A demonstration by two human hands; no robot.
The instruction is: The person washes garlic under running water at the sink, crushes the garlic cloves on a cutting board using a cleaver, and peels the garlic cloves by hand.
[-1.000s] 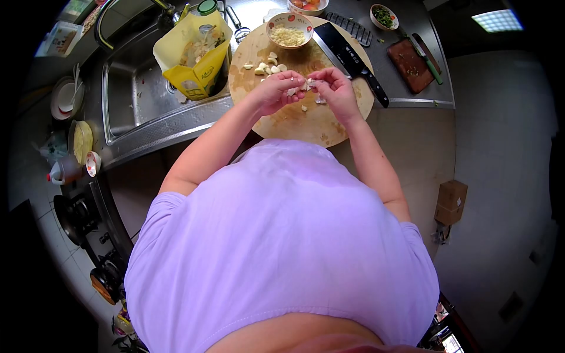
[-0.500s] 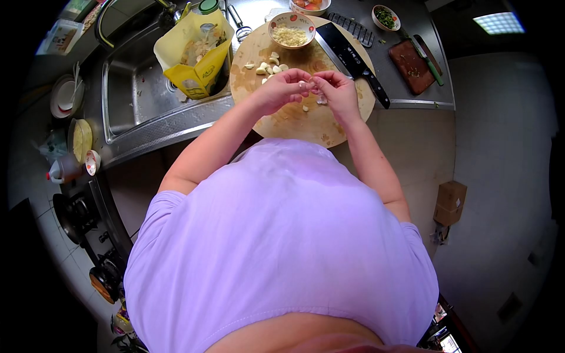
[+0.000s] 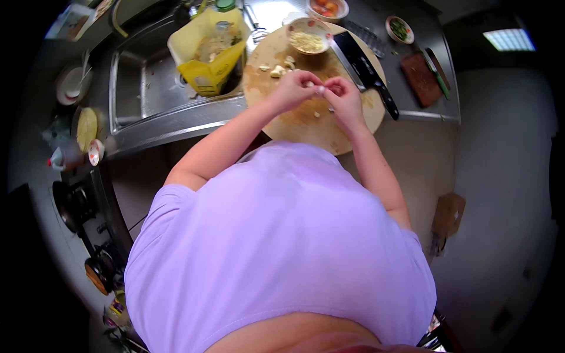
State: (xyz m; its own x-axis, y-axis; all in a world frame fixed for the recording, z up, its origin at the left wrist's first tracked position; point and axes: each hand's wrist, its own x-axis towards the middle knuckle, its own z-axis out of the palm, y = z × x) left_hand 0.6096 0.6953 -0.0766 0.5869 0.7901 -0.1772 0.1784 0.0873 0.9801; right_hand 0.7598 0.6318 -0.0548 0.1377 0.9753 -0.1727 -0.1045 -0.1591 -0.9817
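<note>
Over the round wooden board [image 3: 306, 126], my left hand [image 3: 296, 90] and my right hand [image 3: 344, 101] meet at the fingertips. Pinched between them is a small pale garlic clove [image 3: 319, 90], partly hidden by the fingers. Several peeled garlic cloves [image 3: 278, 71] lie on the board beyond my left hand. A patterned bowl [image 3: 309, 36] of chopped garlic stands at the board's far edge. To its right rests a cleaver [image 3: 353, 56], its black handle pointing toward the near right. One small piece lies on the board below my hands.
A yellow bag-like container [image 3: 209, 73] of scraps stands beside the steel sink [image 3: 147, 88] on the left. At the right are a brown cutting board [image 3: 421, 79] with a green-handled knife [image 3: 440, 82] and a bowl of chopped greens [image 3: 399, 29]. A bowl of red fruit [image 3: 327, 9] sits behind.
The whole view has shifted, so the counter items appear farther right and slightly lower. Both hands remain together at the fingertips, with the fingers slightly rearranged around the small clove.
</note>
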